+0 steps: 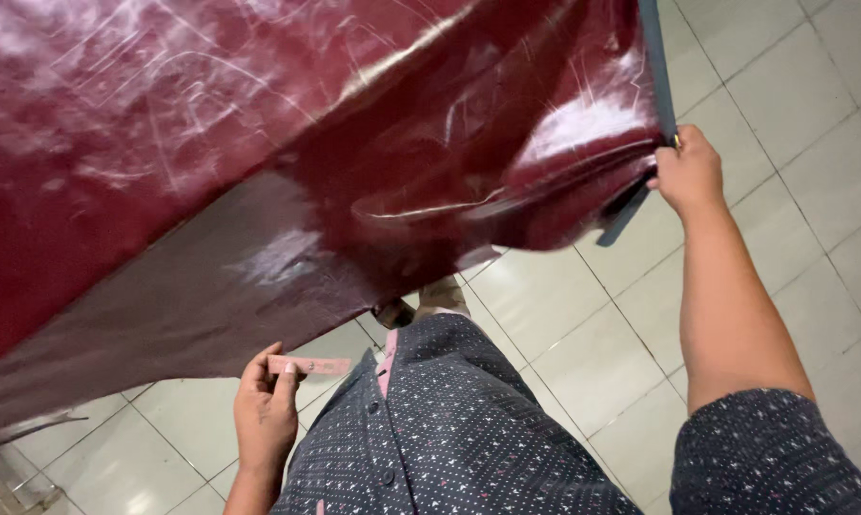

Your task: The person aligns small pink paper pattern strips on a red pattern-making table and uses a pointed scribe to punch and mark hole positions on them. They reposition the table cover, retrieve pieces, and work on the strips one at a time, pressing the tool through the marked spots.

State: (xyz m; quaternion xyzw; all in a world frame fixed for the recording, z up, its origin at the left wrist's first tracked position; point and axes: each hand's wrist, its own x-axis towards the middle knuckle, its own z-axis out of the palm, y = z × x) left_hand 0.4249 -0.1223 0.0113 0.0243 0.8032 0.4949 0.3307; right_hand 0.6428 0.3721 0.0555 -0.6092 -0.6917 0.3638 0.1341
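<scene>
- Gripping the far right edge of a glossy maroon leather sheet (259, 143), the right hand (688, 172) holds it up.
- The left hand (264, 410) pinches a small pink strip (308, 365) near the person's dotted grey garment (450, 429).

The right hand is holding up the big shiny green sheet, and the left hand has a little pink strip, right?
Not quite: the sheet is dark red, not green. The head view shows the right hand gripping its edge and the left hand holding the pink strip.

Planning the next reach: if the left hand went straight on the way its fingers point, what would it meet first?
Probably the dark red glossy sheet hanging just above the left hand and its pink strip; depth is unclear.
</scene>
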